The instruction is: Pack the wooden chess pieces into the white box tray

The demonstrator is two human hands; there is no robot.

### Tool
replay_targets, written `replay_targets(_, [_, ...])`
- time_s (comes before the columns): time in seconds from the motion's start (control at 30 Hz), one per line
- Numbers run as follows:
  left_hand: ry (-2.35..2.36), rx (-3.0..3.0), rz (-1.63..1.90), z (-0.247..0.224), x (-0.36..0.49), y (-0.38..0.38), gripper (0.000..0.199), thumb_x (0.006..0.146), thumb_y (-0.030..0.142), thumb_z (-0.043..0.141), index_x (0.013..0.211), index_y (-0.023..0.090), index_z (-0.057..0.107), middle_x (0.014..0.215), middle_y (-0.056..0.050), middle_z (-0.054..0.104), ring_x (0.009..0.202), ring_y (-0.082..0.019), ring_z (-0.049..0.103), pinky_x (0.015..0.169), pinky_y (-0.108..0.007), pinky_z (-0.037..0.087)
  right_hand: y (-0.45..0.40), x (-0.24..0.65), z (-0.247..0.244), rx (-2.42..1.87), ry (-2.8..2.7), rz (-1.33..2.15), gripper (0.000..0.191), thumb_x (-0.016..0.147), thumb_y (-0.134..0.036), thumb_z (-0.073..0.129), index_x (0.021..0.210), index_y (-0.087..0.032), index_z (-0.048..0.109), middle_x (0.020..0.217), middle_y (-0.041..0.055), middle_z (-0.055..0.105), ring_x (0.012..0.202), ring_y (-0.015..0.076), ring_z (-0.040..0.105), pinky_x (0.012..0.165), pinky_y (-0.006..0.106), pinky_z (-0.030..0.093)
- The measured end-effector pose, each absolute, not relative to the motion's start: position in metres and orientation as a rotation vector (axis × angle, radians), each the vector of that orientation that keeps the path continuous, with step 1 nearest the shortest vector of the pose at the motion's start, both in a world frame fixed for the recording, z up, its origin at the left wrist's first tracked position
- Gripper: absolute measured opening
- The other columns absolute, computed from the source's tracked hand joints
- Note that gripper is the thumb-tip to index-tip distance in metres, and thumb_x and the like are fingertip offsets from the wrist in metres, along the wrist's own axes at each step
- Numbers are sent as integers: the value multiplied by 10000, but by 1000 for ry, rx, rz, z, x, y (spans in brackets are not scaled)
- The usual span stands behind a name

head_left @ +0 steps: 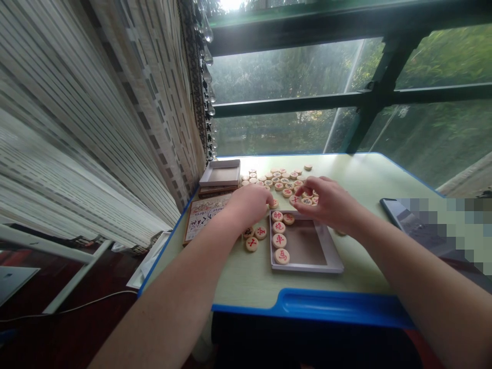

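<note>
An open shallow box (307, 246) lies on the table, with several round wooden pieces with red characters in a column along its left side. One more piece (288, 219) sits beside the column's top. My left hand (253, 202) is over the box's far left corner, its fingertips at a round piece (273, 203). My right hand (325, 200) is curved above the far edge, thumb and forefinger apart around a red-marked piece (294, 200); whether it touches that piece is unclear. Many loose pieces (279, 186) spread beyond the hands.
Left of the pieces are a printed chess box (203, 215) and an open grey tray (220, 173) on another box. A few pieces (251, 244) lie left of the open box. A dark phone-like device (407, 220) is on the right. The table (246, 287) has a blue rim.
</note>
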State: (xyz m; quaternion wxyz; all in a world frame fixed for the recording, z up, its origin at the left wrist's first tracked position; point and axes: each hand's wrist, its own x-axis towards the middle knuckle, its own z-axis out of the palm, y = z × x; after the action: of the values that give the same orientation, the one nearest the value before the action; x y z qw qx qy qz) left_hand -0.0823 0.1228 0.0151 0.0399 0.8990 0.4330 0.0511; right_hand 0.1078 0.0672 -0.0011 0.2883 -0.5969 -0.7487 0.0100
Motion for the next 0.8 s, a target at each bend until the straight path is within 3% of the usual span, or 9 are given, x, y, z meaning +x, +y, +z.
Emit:
replay_targets(0.23, [1336,2759,134,17,-81,121,346,722,118,506,926,285,731,998,-9,689,941,-165,605,867,-268,467,57,103,6,-1468,-2266,103,116,703,-280,624,781,-214,570,791,46,629,834,228,557,667,306,414])
replay_targets(0.8, [1328,2824,86,18,-81,119,376,712,127,483,944,303,721,993,-20,688,945,-199,613,856,-310,476,64,108,-5,-1317,-2332,218,133,757,-326,625,806,-216,681,846,63,618,843,210,543,713,323,429])
